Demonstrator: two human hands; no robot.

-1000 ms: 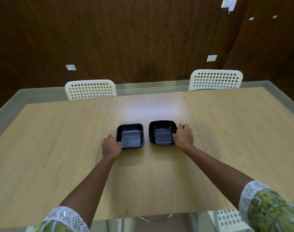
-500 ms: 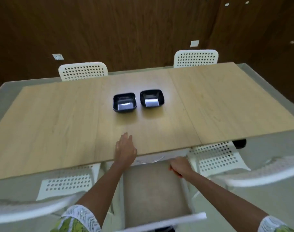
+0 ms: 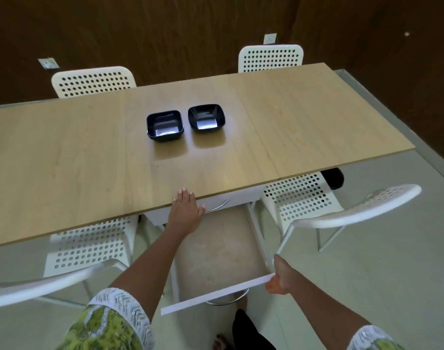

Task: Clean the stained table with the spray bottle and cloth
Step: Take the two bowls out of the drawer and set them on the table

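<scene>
The light wooden table fills the middle of the view. Two black square bowls stand side by side near its centre. My left hand lies flat with straight fingers on the table's near edge. A white drawer under the table is pulled far out toward me, and its inside looks bare. My right hand grips the right end of the drawer's front panel. No spray bottle or cloth is in view.
White perforated chairs stand at the far side and at the near side. A second drawer with a metal handle sits shut under the tabletop. A dark wood wall rises behind.
Both hands left the black bowls and came back to the table's near edge. My right hand took the drawer front and pulled the drawer out toward me. The view backed away from the table.
</scene>
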